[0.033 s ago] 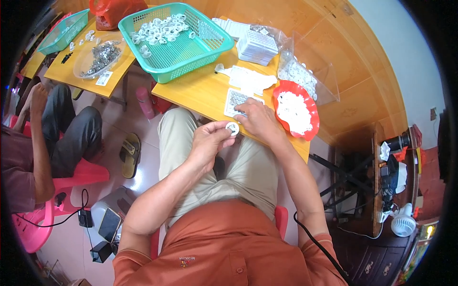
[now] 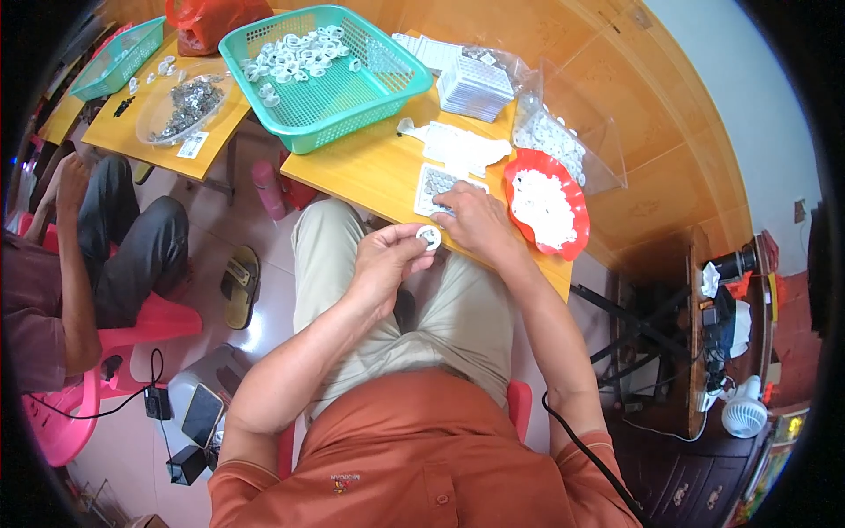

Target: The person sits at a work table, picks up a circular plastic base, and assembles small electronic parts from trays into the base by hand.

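Note:
My left hand (image 2: pixel 387 260) holds a small white ring (image 2: pixel 429 236) upright between thumb and fingers, above my lap. My right hand (image 2: pixel 475 220) rests with its fingertips on a small white tray of grey parts (image 2: pixel 434 185) at the near edge of the yellow table (image 2: pixel 370 167). Whether those fingertips pinch a part is hidden. Just right of that hand stands a red scalloped dish (image 2: pixel 572 180) heaped with small white pieces. A large green basket (image 2: pixel 387 97) with several white rings sits farther back on the table.
A stack of white trays (image 2: pixel 475 88) and clear bags of white parts (image 2: pixel 550 136) lie behind the dish. Another person (image 2: pixel 97 255) sits at left by a second table with a clear bowl of metal parts (image 2: pixel 185 106). A pink bottle (image 2: pixel 267 189), sandals (image 2: pixel 239 282) and a phone (image 2: pixel 202 414) are on the floor.
My right hand has left the ring in my left hand and moved forward onto the small tray on the table. The left hand still holds the ring.

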### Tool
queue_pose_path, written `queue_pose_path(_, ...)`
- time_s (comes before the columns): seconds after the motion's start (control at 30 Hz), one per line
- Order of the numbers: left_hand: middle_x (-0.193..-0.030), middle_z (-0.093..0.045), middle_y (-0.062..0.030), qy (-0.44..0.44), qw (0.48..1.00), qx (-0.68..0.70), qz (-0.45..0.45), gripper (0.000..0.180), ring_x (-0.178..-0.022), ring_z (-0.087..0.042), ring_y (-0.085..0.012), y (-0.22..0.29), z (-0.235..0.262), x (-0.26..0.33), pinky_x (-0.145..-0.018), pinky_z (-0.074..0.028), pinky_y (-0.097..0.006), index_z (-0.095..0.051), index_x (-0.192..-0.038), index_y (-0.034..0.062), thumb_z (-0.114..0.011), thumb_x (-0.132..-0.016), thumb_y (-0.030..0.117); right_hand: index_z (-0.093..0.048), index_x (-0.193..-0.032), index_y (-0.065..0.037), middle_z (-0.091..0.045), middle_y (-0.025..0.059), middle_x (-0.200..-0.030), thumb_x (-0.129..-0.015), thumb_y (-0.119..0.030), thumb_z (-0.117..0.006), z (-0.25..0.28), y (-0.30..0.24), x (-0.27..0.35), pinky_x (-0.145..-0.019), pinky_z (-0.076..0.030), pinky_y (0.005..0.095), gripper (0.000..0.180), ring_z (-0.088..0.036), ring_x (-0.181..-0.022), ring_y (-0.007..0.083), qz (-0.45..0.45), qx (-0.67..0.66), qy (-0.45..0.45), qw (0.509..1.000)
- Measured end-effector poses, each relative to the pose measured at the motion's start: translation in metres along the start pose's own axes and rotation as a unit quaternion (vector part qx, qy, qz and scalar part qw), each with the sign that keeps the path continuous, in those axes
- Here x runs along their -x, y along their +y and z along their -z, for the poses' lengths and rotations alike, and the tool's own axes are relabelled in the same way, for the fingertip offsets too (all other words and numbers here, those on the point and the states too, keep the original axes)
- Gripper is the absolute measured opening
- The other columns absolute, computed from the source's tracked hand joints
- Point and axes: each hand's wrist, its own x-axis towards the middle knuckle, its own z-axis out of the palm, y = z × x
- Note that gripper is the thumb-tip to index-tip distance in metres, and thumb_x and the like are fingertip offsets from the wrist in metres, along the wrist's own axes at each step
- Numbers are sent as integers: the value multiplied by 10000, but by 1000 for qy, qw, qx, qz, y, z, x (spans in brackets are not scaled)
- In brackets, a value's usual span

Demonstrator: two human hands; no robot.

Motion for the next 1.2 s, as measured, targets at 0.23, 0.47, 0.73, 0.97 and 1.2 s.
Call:
queue_pose_path(0.23,-976,-668,-87,7,1000,1,-4,198,-795,-649,-108,0,1,-1,-691,-559,-205,-624,-1078,-38,-607,-885,2,-690,-1055,-48,-620,171,-1075,-841,-267,-655,1,-5,-2,-853,-487,479,308,-616,-1001,365,7,8,-4,1000)
queue_pose_path(0.47,-960,-668,-84,16,1000,3,-9,201,-781,-646,-108,2,1,0,-681,-555,-201,-625,-1077,-38,-609,-882,2,-678,-1075,-48,-612,169,-1078,-836,-280,-653,-8,-7,-6,-851,-484,481,334,-615,-994,368,3,16,6,1000)
queue_pose_path(0.73,-951,-668,-86,14,1000,6,-13,203,-774,-642,-103,-2,1,-3,-678,-553,-198,-623,-1080,-44,-604,-881,-7,-695,-1014,-43,-621,187,-1071,-868,-238,-605,-18,1,-8,-857,-475,478,260,-612,-983,378,-14,-73,47,996)
queue_pose_path(0.97,-972,-673,-75,21,1000,-10,-8,173,-798,-650,-113,-1,1,-3,-720,-569,-230,-634,-1070,-17,-610,-901,14,-695,-982,-31,-635,190,-1040,-851,-188,-607,-11,-4,-15,-846,-481,485,223,-618,-970,384,-18,-27,26,999)
queue_pose_path(1.2,-951,-669,-89,15,1000,5,-14,227,-772,-641,-102,-2,0,-3,-675,-550,-193,-613,-1101,-55,-610,-881,1,-705,-915,-20,-659,195,-1003,-815,-192,-651,-10,-3,-23,-822,-490,469,205,-629,-939,381,-35,-31,18,999)
